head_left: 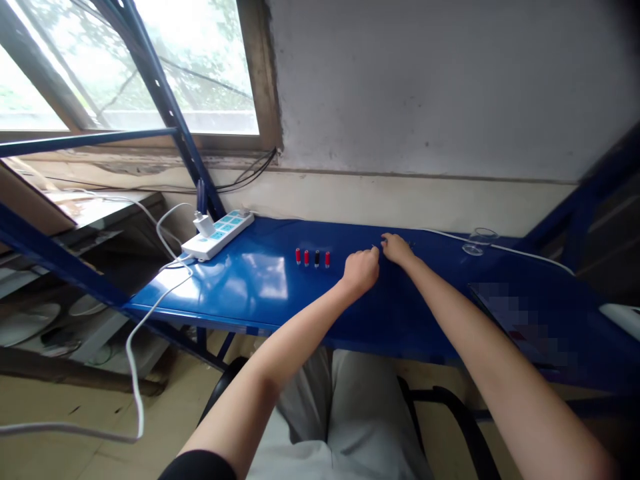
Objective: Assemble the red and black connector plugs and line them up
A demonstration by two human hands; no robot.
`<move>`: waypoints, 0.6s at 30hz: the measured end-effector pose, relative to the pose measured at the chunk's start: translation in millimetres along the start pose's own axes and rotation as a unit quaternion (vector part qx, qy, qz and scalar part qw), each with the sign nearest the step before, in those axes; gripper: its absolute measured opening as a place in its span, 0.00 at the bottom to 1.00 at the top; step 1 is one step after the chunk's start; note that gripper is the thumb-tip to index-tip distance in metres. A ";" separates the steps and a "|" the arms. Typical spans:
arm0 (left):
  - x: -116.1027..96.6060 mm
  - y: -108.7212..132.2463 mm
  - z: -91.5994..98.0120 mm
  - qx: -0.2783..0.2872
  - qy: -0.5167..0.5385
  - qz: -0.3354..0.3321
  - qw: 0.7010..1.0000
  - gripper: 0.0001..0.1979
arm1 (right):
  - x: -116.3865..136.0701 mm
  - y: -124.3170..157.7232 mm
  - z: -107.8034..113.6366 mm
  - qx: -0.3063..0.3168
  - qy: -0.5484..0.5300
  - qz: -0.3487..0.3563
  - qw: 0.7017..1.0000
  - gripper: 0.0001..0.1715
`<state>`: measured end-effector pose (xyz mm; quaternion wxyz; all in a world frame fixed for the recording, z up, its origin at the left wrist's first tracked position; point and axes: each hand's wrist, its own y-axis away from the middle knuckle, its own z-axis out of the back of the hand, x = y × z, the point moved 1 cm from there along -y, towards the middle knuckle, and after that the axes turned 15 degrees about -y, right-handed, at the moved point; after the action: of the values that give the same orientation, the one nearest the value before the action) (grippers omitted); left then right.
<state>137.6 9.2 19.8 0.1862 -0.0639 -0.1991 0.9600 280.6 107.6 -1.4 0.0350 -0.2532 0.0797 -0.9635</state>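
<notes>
My left hand [361, 272] is closed above the blue table [280, 300], thumb and fingertips pinched together. A tiny pale tip shows at those fingertips, too small to name. My right hand [397, 249] is just beyond it to the right, fingers curled in and a small dark bit at the fingertips that I cannot make out. The fingertips of both hands are close together but apart. Left of my hands several small cylinders with pale lower ends stand upright in a row: a red one [298, 256], another red one [307, 257], a black one [317, 258] and a red one [327, 259].
A white power strip [220, 235] with a plugged-in adapter [203, 224] lies on the table's left end, its cable [131, 347] hanging down. A clear cup [479, 241] stands at the back right. Nearer me on the right is a flat, pixelated item [520, 327].
</notes>
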 end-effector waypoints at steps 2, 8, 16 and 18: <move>6.6 13.2 11.1 -0.009 0.016 -0.008 1.000 0.07 | 5.3 -1.0 -2.5 0.009 0.011 -0.021 1.000 0.22; 32.2 47.5 29.3 -0.045 0.072 -0.074 0.994 0.08 | 15.1 -1.6 -5.8 0.033 0.044 -0.059 0.997 0.20; 42.0 67.1 28.5 -0.097 0.187 -0.024 0.977 0.09 | 22.3 8.3 -8.3 0.027 0.048 -0.045 0.997 0.17; 43.0 69.1 26.2 -0.111 0.218 -0.003 0.970 0.09 | 25.2 12.2 -8.6 0.026 0.046 -0.046 0.998 0.17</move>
<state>69.8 -42.5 13.5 0.2192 -0.2911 -0.2593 0.8944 254.8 94.0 1.3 -0.0065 -0.2105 0.0442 -0.9766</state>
